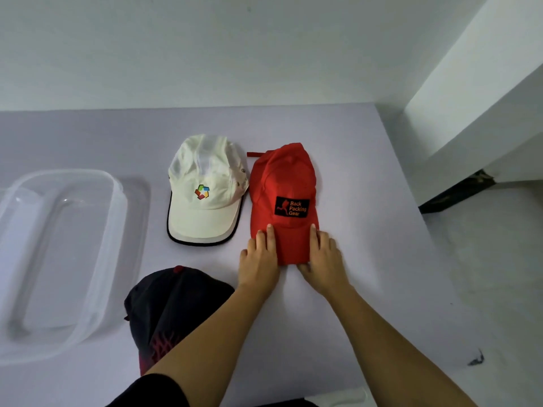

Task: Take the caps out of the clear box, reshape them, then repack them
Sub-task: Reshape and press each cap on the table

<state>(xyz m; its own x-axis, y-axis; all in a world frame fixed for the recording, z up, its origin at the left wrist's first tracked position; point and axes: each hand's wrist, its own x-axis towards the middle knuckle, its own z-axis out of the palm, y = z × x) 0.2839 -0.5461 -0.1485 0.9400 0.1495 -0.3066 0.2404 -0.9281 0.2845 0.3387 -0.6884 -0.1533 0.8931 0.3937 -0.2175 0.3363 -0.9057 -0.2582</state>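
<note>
A red cap (283,183) with a black "Back Packing Gear" patch lies on the pale table, brim toward me. My left hand (258,259) presses the brim's left edge and my right hand (321,259) the right edge, curling the brim between them. Left of it sits a white cap (205,189) with a coloured logo and a dark-edged brim. A black cap (167,306) with red stitching lies near me, partly under my left forearm. The clear box (97,289) stands at the left with nothing in it.
The table (367,230) ends at its right edge, with white floor beyond. A white wall runs behind the table, and a white block with a dark base (455,195) stands at the right.
</note>
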